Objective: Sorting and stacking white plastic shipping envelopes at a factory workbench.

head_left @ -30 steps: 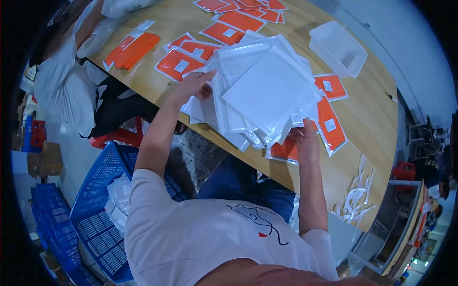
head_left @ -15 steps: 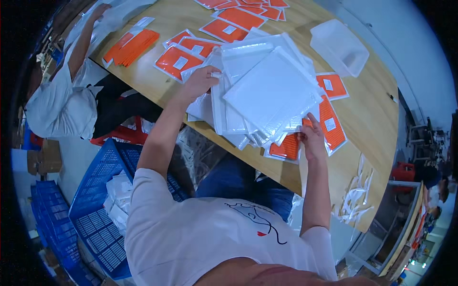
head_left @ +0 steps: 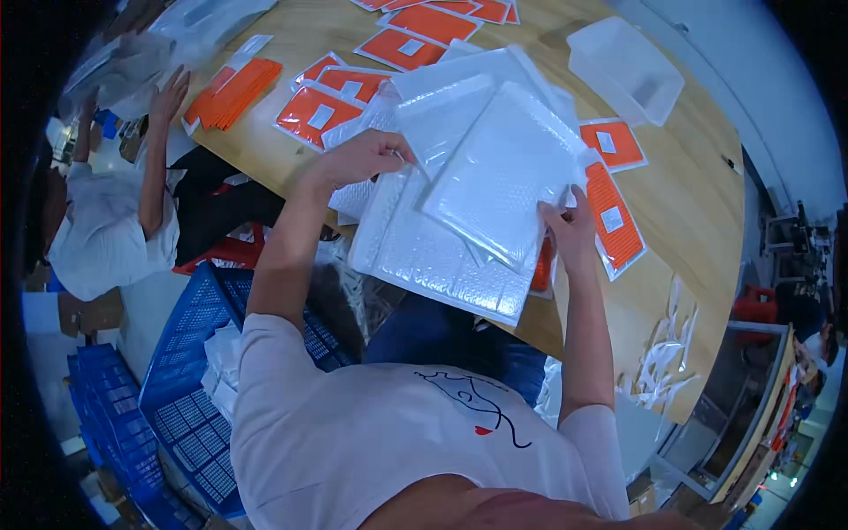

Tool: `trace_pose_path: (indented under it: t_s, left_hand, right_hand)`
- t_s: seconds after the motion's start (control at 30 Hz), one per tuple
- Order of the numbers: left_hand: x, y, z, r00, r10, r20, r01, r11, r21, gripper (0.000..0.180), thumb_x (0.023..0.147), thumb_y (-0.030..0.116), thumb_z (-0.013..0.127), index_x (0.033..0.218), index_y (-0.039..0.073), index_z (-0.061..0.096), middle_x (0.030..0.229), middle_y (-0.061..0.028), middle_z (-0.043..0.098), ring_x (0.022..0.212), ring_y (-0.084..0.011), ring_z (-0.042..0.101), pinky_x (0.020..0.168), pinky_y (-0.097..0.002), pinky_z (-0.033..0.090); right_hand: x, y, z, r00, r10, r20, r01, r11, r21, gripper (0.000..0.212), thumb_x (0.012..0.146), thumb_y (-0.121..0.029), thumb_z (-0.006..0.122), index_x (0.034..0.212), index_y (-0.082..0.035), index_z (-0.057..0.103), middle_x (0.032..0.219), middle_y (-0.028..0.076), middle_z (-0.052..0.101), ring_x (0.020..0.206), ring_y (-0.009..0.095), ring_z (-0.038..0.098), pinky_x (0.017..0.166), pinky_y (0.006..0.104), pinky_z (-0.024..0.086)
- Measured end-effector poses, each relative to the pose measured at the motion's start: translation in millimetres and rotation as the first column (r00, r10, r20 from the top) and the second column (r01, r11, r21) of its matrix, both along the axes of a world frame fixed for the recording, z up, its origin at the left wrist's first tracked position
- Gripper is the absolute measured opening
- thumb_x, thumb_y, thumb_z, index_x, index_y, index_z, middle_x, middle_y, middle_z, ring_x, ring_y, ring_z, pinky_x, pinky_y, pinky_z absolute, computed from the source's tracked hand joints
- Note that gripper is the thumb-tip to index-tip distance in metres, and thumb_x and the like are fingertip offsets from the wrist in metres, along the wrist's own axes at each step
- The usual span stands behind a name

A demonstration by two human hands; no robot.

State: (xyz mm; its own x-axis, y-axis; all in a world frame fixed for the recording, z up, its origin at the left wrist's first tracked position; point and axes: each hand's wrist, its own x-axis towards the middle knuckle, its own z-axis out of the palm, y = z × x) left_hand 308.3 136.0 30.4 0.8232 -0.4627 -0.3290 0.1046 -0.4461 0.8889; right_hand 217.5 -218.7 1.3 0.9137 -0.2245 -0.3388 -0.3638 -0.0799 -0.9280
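Note:
White bubble mailers (head_left: 508,177) lie in a loose, fanned pile on the wooden table in front of me. One bubble mailer (head_left: 442,274) sticks out toward my body, past the table's near edge. At the pile's left side, my left hand (head_left: 367,159) is closed with thumb and fingers pinching a mailer's edge. My right hand (head_left: 572,231) grips the right edge of the mailers, its thumb on top and some fingers hidden. Orange sheets in clear-edged packs with white labels (head_left: 611,219) lie beside and partly under the pile.
A white plastic bin (head_left: 623,75) stands at the far right of the table (head_left: 680,194), white strips (head_left: 658,367) at the near right. Orange packs (head_left: 234,93) are stacked far left. A blue crate (head_left: 190,424) stands left of me; a co-worker (head_left: 115,221) sits beyond it.
One bubble mailer has come out toward me from the pile's near side. My left hand has shifted slightly, and my right hand has moved up along the right edge. The co-worker's arms have moved.

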Motion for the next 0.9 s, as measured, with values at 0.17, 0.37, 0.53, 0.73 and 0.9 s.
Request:
trace_pose_path:
  t_s: [0.17,0.37,0.53,0.73,0.9]
  left_hand:
    - [14,3,12,0.99,-0.035,0.136,0.013,0.987,0.157,0.032,0.078,0.005,0.057,0.11,0.006,0.061,0.083,-0.0018,0.058,0.069,-0.0092,0.048,0.063,-0.0198,0.038]
    - [65,-14,41,0.894,-0.077,0.442,-0.1,0.926,0.364,0.035,0.081,0.012,0.06,0.116,0.008,0.058,0.083,-0.0039,0.06,0.067,-0.012,0.051,0.06,-0.0244,0.041]
    - [64,-44,40,0.553,0.205,0.808,-0.351,0.937,0.002,0.047,0.085,0.032,0.063,0.123,0.008,0.054,0.104,-0.0077,0.063,0.083,-0.0198,0.061,0.071,-0.0297,0.048]
    - [-8,15,29,0.675,0.361,0.644,-0.644,0.713,0.276,0.051,0.09,0.05,0.05,0.094,0.001,0.063,0.082,-0.0125,0.066,0.075,-0.0254,0.062,0.07,-0.0341,0.047]
    - [-59,24,-29,0.811,0.472,0.346,-0.562,0.792,0.237,0.047,0.089,0.043,0.055,0.082,-0.004,0.061,0.07,-0.0111,0.061,0.062,-0.021,0.054,0.059,-0.0306,0.045]
  right_hand:
    - [3,-21,-8,0.988,0.075,0.133,-0.087,0.992,0.086,0.066,0.082,-0.006,0.062,0.141,-0.002,0.032,0.09,0.014,0.06,0.074,0.015,0.054,0.066,0.0211,0.042]
    - [-3,-35,7,0.943,0.318,0.099,-0.308,0.946,-0.098,0.074,0.081,-0.002,0.064,0.144,-0.002,0.025,0.099,0.019,0.059,0.081,0.02,0.056,0.071,0.025,0.045]
    - [-4,-24,9,0.986,0.159,0.049,-0.156,0.986,-0.054,0.077,0.08,-0.002,0.066,0.145,-0.001,0.025,0.11,0.024,0.057,0.086,0.023,0.059,0.074,0.027,0.047]
    - [-21,-16,0,0.997,-0.066,0.027,0.06,0.983,0.175,0.078,0.08,-0.003,0.066,0.144,0.002,0.023,0.116,0.027,0.056,0.093,0.025,0.059,0.08,0.0278,0.047]
    - [-28,-8,-11,0.997,0.064,0.052,-0.072,0.983,0.17,0.077,0.08,-0.005,0.066,0.144,0.003,0.024,0.122,0.029,0.052,0.101,0.028,0.058,0.084,0.0291,0.047]
